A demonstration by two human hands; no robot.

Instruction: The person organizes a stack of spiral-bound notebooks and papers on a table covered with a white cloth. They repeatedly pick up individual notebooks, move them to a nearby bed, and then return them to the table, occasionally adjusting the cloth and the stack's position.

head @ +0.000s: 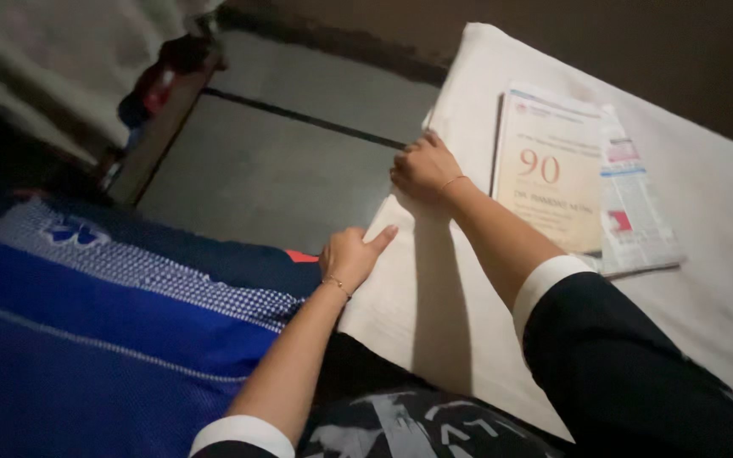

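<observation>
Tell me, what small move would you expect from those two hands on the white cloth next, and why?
Probably a smoothing pull along the edge. The right hand grips the near edge of the white cloth farther up, while the left hand presses the same edge lower down, finger extended. The cloth between them looks slightly rumpled, so drawing the hands apart would likely flatten it. The booklet lies clear of that edge.

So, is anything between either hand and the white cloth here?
Nothing visible. The left hand and right hand both rest directly on the white cloth along its edge. The booklet lies on the cloth, beside the right hand.
</observation>
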